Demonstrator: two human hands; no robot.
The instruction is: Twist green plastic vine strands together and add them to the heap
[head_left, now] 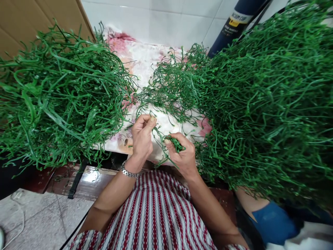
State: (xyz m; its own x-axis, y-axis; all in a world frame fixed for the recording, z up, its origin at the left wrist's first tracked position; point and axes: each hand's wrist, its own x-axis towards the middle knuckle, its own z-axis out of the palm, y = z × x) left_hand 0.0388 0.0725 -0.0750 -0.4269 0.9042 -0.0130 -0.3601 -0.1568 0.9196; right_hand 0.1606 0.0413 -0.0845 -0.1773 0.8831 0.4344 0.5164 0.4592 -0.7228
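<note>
here, clasping a bunch of green stems [179, 143] in the right hand [184, 157], over the table [163, 122], between two green heaps [70, 90]; pinching tight with the left hand [143, 140], unable to tell on what.

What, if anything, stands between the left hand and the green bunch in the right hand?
No solid obstacle is visible: between the left hand and the green bunch in the right hand, only thin stems cross the gap above the floral cloth.
</note>
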